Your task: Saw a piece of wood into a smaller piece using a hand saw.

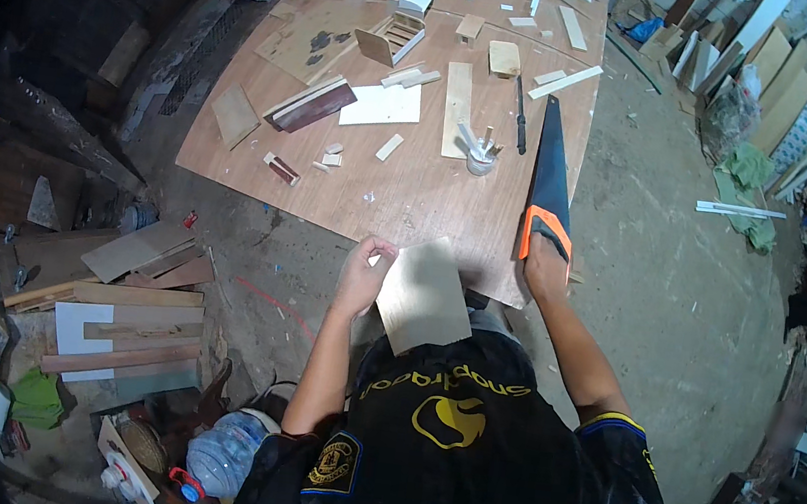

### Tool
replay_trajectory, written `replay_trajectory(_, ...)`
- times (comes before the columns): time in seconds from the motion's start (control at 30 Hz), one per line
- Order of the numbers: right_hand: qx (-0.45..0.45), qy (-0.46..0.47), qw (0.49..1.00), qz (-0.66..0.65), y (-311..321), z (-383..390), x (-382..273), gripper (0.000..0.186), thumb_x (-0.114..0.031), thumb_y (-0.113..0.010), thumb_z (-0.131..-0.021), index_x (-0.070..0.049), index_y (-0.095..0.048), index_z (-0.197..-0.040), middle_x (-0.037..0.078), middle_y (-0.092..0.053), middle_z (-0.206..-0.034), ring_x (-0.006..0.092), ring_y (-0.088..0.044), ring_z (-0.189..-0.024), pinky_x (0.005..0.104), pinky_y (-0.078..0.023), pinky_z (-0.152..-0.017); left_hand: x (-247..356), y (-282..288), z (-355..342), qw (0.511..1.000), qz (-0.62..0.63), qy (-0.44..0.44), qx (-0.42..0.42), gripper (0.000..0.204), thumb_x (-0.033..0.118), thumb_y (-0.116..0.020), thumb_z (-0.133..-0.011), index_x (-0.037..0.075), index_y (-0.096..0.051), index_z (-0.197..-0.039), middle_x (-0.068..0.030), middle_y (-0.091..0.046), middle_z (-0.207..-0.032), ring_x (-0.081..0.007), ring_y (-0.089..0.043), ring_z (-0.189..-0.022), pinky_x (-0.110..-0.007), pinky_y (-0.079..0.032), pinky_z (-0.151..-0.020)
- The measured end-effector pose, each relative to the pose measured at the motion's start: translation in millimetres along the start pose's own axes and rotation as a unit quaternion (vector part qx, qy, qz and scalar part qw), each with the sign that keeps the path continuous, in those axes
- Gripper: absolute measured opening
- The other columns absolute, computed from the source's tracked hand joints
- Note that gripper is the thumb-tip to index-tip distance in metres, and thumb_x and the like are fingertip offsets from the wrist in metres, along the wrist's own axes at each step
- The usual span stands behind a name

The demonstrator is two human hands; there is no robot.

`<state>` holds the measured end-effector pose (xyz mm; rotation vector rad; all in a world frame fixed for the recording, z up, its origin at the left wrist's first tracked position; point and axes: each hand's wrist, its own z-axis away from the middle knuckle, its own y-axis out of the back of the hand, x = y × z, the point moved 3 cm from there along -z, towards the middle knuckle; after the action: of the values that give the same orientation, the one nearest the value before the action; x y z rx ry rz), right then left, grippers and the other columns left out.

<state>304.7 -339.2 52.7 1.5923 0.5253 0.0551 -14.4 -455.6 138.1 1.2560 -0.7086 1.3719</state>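
Note:
My left hand (pixel 362 277) pinches the left edge of a pale thin wooden board (pixel 425 300), which lies at the near edge of the tabletop and reaches back over my lap. My right hand (pixel 543 264) is closed on the orange and black handle of a handsaw (pixel 551 154), whose dark blade points away from me along the right side of the table (pixel 410 202). A cup of small sticks (pixel 480 159), a long dark tool (pixel 521 115) and a long wooden strip (pixel 459 103) sit left of the saw.
Small wooden models (pixel 389 41), offcuts and a white board (pixel 381 106) are spread over the table. Stacked planks (pixel 126 339) and a blue water jug (pixel 222 456) are on the floor at lower left. More boards (pixel 778 76) and green cloth (pixel 748 168) are at the right.

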Motion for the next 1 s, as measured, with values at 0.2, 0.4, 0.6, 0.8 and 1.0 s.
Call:
replay_trajectory(0.2,-0.101,0.013,0.994,0.042,-21,-21,16,0.021,-0.012,-0.052,-0.083,-0.005,-0.050,-0.103,0.015,-0.059,-0.099,0.0319,-0.061,-0.096,0.0430,-0.052,-0.077,16,-10,-10,0.998,0.062,0.021,-0.010,0.008,0.006,-0.057,-0.090,0.001,-0.058,-0.095,-0.0070,-0.063,-0.097,-0.0122,-0.056,-0.092,-0.028,-0.045,-0.084)
replay_trajectory(0.4,-0.118,0.025,0.991,0.054,-48,-43,45,0.042,-0.018,-0.064,-0.077,-0.006,-0.048,-0.115,0.015,-0.055,-0.109,0.0355,-0.055,-0.105,0.0446,-0.049,-0.085,29,-22,-28,0.996,0.086,0.008,0.027,0.011,0.008,-0.059,-0.090,0.000,-0.060,-0.098,-0.0065,-0.064,-0.097,-0.0108,-0.057,-0.090,-0.026,-0.045,-0.080)
replay_trajectory(0.6,-0.206,0.027,0.974,0.090,-62,-61,76,0.063,-0.028,-0.071,-0.076,-0.003,-0.045,-0.128,0.017,-0.050,-0.123,0.0356,-0.052,-0.112,0.0439,-0.045,-0.093,44,-31,-45,0.991,0.067,0.049,0.108,0.015,0.011,-0.060,-0.090,0.000,-0.062,-0.100,-0.0050,-0.065,-0.094,-0.0091,-0.057,-0.080,-0.024,-0.047,-0.073)
replay_trajectory(0.8,-0.272,0.050,0.955,0.103,-72,-92,97,0.052,-0.036,-0.069,-0.077,-0.005,-0.055,-0.116,0.017,-0.059,-0.115,0.0350,-0.056,-0.109,0.0441,-0.046,-0.092,72,-37,-61,0.988,-0.008,0.047,0.144,0.014,0.015,-0.061,-0.090,0.003,-0.064,-0.098,-0.0008,-0.064,-0.088,-0.0056,-0.047,-0.066,-0.024,-0.040,-0.059)
replay_trajectory(1.0,-0.234,-0.009,0.971,-0.038,-30,-195,51,0.030,-0.029,-0.063,-0.082,-0.009,-0.060,-0.104,0.019,-0.064,-0.103,0.0365,-0.064,-0.095,0.0485,-0.052,-0.077,72,-47,-43,0.982,-0.110,0.017,0.152,0.013,0.015,-0.061,-0.088,0.004,-0.063,-0.094,0.0013,-0.060,-0.080,-0.0057,-0.044,-0.065,-0.023,-0.036,-0.058)
